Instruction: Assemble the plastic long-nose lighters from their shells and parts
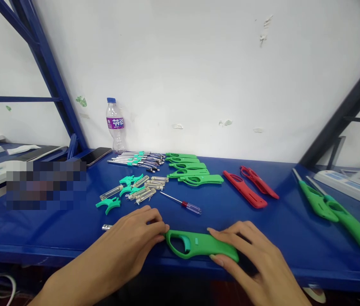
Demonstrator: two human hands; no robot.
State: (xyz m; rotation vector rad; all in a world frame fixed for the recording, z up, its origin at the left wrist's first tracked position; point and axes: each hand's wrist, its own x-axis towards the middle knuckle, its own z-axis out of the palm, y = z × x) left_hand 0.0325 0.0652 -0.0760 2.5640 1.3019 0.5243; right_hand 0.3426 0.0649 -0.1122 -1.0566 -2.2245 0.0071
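Note:
A green lighter body [199, 246] with a teal trigger lies flat near the front edge of the blue table [278, 229]. My left hand [135, 240] pinches its left end, fingers curled over a metal tube whose tip [106, 227] pokes out to the left. My right hand [253, 255] grips the body's right end, thumb on the near side and fingers over the top. Just beyond lies a small red-handled screwdriver [182, 204].
Behind are several green shells [189, 170], metal nozzle tubes [137, 158], teal triggers [119, 191], clear fuel cylinders [144, 189] and two red shells [251, 187]. Two finished green lighters [335, 210] lie right. A water bottle [115, 125] and phone [95, 155] stand at the back left.

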